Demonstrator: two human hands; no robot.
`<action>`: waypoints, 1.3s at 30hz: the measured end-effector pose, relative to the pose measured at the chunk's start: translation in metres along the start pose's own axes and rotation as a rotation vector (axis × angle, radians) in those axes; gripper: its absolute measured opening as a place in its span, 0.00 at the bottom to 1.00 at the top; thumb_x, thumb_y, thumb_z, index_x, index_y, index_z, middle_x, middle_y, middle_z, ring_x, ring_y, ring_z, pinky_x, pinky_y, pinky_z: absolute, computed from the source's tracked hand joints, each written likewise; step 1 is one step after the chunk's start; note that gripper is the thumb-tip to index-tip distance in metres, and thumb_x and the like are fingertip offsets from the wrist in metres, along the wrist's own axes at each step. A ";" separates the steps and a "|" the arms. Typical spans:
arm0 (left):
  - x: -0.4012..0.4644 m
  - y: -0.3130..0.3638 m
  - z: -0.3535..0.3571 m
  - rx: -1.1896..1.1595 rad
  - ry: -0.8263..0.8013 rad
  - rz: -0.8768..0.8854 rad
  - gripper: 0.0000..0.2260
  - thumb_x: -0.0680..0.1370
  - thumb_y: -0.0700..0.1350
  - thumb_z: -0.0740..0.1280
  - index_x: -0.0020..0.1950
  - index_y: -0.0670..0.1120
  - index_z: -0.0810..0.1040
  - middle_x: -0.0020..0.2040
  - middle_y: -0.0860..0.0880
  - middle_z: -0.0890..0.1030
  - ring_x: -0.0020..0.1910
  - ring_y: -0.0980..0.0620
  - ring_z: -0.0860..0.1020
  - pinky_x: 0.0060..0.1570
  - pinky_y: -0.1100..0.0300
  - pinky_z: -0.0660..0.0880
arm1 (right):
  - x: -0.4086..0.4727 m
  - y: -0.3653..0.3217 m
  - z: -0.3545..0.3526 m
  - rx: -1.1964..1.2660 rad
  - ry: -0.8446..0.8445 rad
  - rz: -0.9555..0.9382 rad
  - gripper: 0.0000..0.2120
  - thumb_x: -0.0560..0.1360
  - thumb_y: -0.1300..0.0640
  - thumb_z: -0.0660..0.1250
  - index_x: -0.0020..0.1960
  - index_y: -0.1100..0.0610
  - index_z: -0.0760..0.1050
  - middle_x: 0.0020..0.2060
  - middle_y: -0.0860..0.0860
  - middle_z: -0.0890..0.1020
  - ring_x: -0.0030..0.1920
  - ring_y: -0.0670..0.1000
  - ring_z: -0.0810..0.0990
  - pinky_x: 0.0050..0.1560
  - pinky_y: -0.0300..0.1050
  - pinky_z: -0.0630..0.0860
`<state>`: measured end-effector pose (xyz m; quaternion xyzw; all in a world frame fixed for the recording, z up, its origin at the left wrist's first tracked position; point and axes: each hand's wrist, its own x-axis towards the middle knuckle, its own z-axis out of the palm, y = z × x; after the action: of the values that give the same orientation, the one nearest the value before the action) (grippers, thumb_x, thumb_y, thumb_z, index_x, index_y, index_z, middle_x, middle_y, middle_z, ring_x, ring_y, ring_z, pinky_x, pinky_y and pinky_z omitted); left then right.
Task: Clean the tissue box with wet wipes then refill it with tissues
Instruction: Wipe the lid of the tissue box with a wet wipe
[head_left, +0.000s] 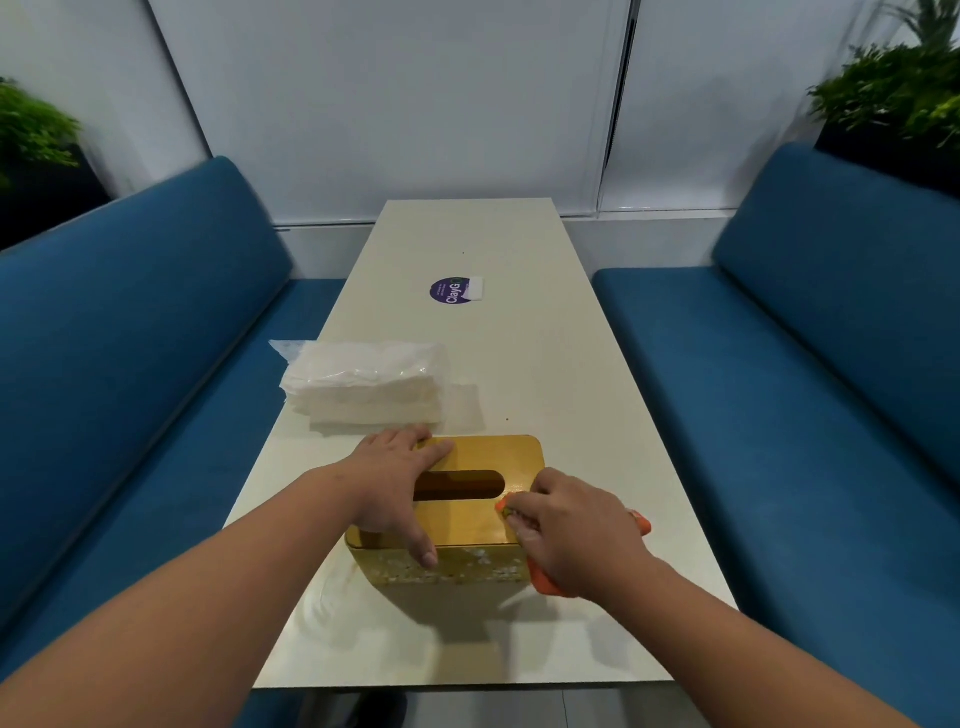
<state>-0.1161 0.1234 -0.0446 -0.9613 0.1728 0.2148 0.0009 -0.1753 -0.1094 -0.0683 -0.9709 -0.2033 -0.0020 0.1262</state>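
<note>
A golden-yellow tissue box (478, 519) with a dark oval slot stands on the white table (519, 364) near its front edge; its near side is speckled with white marks. My left hand (395, 483) lies over the box's left end, fingers across the top and thumb down the near side. My right hand (571, 535) grips an orange wipe (545, 582) against the box's right end, at the top corner. A stack of white tissues (363, 384) in clear plastic lies on the table behind the box, to the left.
A purple round sticker (449, 291) with a small white label sits at mid-table. Blue bench seats (130, 364) flank the table on both sides. Potted plants (893, 93) stand behind the backrests, and a white blind covers the far wall.
</note>
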 end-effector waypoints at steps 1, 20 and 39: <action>0.000 -0.001 -0.001 -0.002 0.004 0.000 0.60 0.56 0.70 0.76 0.78 0.59 0.44 0.78 0.53 0.45 0.77 0.46 0.45 0.74 0.47 0.47 | 0.004 0.003 0.000 0.011 0.001 0.020 0.17 0.82 0.43 0.54 0.66 0.42 0.75 0.55 0.47 0.76 0.52 0.50 0.77 0.47 0.43 0.74; 0.001 -0.003 0.003 0.013 0.021 0.016 0.60 0.55 0.70 0.75 0.78 0.58 0.44 0.78 0.52 0.45 0.76 0.46 0.44 0.75 0.49 0.47 | 0.065 -0.003 -0.004 -0.046 -0.017 0.034 0.18 0.82 0.43 0.53 0.64 0.45 0.76 0.55 0.48 0.75 0.52 0.51 0.77 0.50 0.48 0.77; 0.002 -0.004 0.003 0.017 0.028 0.022 0.62 0.54 0.71 0.75 0.77 0.58 0.42 0.78 0.52 0.47 0.76 0.45 0.46 0.75 0.48 0.49 | 0.093 -0.020 0.003 -0.087 0.016 -0.009 0.14 0.81 0.48 0.56 0.59 0.49 0.77 0.50 0.50 0.74 0.48 0.53 0.76 0.45 0.51 0.78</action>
<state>-0.1137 0.1268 -0.0482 -0.9622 0.1850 0.1998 0.0045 -0.0978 -0.0545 -0.0616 -0.9745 -0.2065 -0.0194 0.0856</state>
